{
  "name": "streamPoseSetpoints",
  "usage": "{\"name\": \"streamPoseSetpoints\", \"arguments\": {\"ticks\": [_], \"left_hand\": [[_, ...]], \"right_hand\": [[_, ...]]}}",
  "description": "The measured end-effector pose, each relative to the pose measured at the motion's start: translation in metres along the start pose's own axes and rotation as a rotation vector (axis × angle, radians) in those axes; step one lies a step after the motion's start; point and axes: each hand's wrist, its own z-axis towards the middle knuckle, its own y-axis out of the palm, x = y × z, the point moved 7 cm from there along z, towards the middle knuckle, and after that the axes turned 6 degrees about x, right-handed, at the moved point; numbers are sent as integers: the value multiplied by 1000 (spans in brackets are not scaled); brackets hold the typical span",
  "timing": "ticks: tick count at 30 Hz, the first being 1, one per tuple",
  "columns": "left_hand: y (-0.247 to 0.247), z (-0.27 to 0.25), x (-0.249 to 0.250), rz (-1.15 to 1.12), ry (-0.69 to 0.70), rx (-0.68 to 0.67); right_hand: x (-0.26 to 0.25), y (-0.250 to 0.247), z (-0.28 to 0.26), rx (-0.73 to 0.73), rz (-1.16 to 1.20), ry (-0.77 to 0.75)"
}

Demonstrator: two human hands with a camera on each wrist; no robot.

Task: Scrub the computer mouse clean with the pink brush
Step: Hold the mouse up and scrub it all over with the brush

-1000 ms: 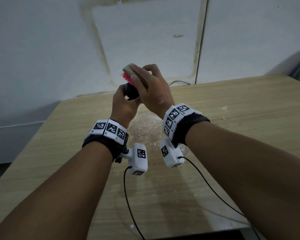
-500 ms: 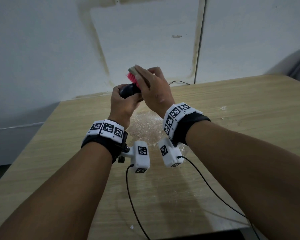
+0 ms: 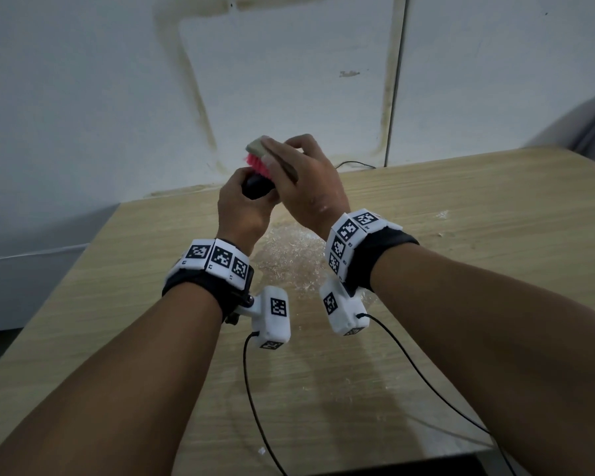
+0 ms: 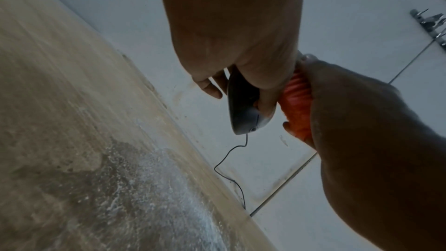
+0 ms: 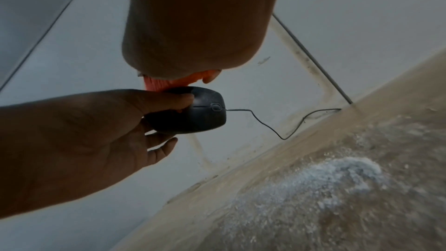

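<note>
A black wired computer mouse [image 3: 255, 187] [image 4: 241, 106] [image 5: 193, 111] is held in the air above the table's far side, gripped by my left hand [image 3: 243, 204] with the thumb on one side and fingers beneath. My right hand [image 3: 303, 180] grips the pink brush [image 3: 256, 163] [image 4: 295, 106] [image 5: 166, 82] by its pale back. Its pink bristles press on the mouse's top. The mouse cord [image 5: 277, 125] [image 4: 231, 159] hangs down to the table's back edge. Most of the brush is hidden by the right hand.
The wooden table [image 3: 461, 235] stands against a white tiled wall [image 3: 289, 80]. A wet, foamy patch [image 3: 289, 255] [image 5: 325, 178] lies on the table under the hands. Black camera cables [image 3: 255, 389] trail from both wrists toward the near edge.
The hands stay raised together. The brush has shifted back and forth a little over the mouse, and the mouse's tilt in the left hand has changed slightly.
</note>
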Motion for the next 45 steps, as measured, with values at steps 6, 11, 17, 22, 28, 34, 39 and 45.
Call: {"name": "streamPoseSetpoints", "arguments": {"ticks": [6, 11, 17, 22, 28, 34, 39, 45], "left_hand": [[-2, -5, -1, -36, 9, -28], [-1, -7, 1, 33, 57, -47], [-6, -4, 9, -12, 51, -11], [-5, -5, 2, -71, -12, -36], [-2, -7, -7, -137, -114, -26], [4, -8, -14, -370, -358, -16], [2, -10, -21, -382, -391, 18], [1, -7, -21, -397, -417, 28]], "right_hand": [[19, 1, 7, 4, -117, 100], [40, -4, 1, -44, -196, 208], [-6, 2, -1, 41, -67, -86], [32, -3, 7, 24, -131, 234], [33, -5, 3, 39, -141, 289], [7, -5, 2, 13, -4, 88], [30, -5, 1, 2, -111, 221], [34, -7, -9, -8, -87, 278]]}}
